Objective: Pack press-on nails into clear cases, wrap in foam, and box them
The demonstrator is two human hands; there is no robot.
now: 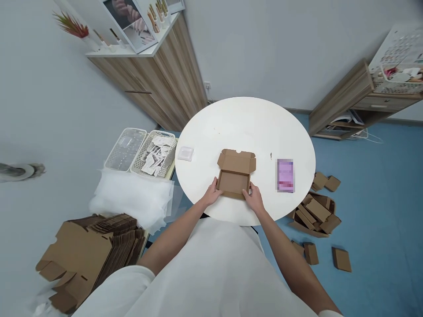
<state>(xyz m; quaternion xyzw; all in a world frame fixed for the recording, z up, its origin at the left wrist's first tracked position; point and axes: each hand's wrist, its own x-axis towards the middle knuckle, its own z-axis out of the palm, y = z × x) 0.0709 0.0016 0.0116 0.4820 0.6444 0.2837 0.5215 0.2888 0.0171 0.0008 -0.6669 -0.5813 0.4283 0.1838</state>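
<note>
Hands (pixel 232 194) grip open box's (pixel 234 182) sides, seemingly inside table's (pixel 244 119) near edge.

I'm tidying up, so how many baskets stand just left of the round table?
2, side by side: the inner basket, nearest the table, and the outer basket.

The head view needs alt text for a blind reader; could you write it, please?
The left hand and right hand hold an open, empty cardboard box on a white table. Flattened cardboard is stacked at left; folded boxes lie on the floor at right.
</note>
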